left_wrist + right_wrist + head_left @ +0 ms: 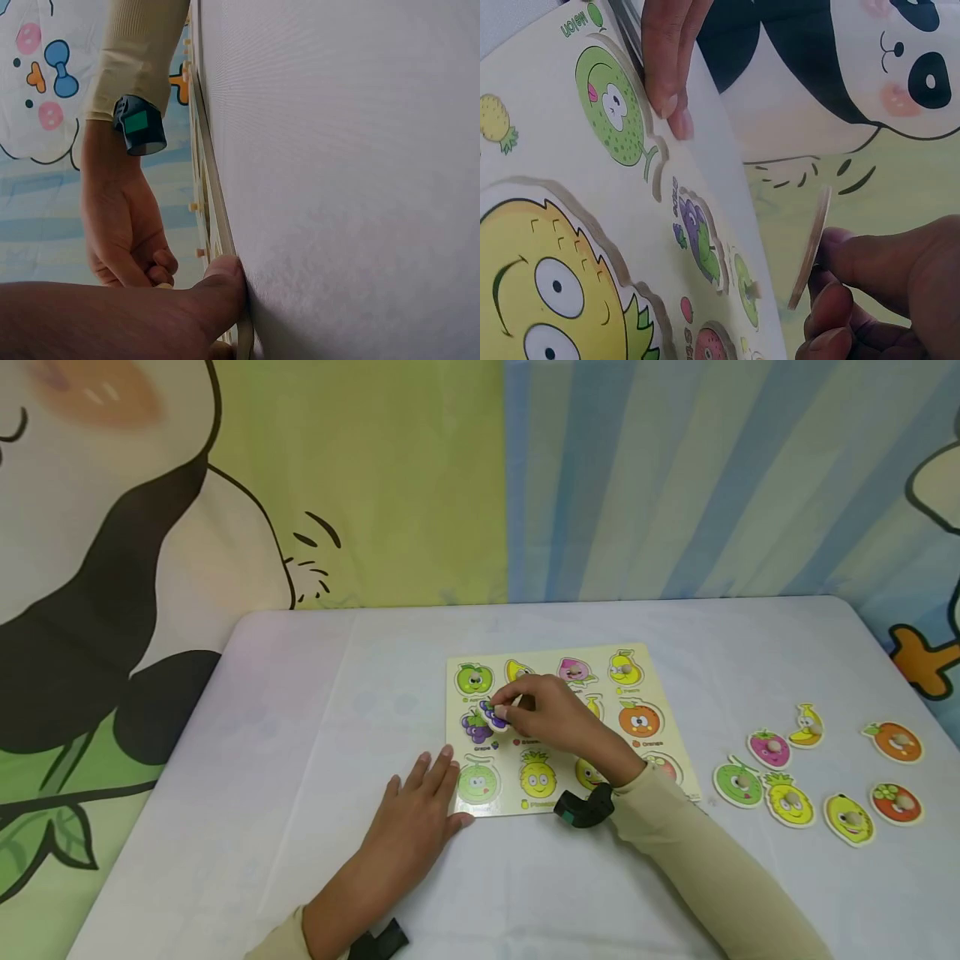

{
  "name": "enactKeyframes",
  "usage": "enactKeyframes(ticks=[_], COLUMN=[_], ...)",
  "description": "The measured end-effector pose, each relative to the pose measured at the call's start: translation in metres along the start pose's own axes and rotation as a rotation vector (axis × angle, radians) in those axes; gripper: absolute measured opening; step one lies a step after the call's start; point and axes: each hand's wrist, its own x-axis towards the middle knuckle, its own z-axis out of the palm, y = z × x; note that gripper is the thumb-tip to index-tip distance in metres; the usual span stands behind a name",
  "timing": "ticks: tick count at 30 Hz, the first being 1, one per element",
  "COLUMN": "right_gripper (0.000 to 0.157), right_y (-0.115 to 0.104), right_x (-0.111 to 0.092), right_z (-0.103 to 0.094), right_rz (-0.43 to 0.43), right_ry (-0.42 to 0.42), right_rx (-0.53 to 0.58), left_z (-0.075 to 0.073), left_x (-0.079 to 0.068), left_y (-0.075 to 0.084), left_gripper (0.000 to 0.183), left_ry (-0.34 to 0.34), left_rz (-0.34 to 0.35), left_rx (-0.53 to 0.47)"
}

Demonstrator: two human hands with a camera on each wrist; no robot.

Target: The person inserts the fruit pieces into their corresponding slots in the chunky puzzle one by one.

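Note:
A grape puzzle piece [492, 716] is pinched between the thumb and fingers of my right hand [551, 714], held just above the board. The right wrist view shows this piece [810, 247] edge-on, apart from the board's surface. Beside it on the puzzle board [573, 656] lies the grape recess [476, 727], with its printed grapes showing. My left hand [417, 806] lies at the board's lower left corner, fingers extended, fingertips touching the edge near the melon recess [478, 782]. In the left wrist view the left thumb [223, 274] rests against the board's edge.
Right of the board lie several loose knobbed pieces, among them a melon [738, 783], a pineapple [789, 800], a banana [807, 727], an orange [896, 742] and a lemon [849, 819]. An apple piece [474, 679] and a pear piece [625, 668] sit in the board's top row.

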Motion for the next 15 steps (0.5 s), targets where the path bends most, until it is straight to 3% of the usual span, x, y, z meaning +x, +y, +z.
enactKeyframes(ticks=[15], right_gripper=[0.01], right_y=[0.009], right_x=[0.012], right_z=[0.02], right_rz=[0.029], right_ry=[0.004], right_rx=[-0.01], left_z=[0.001], left_x=[0.0], left_y=[0.0], left_gripper=[0.071], left_ry=[0.028], left_rz=[0.023], left_rx=[0.042])
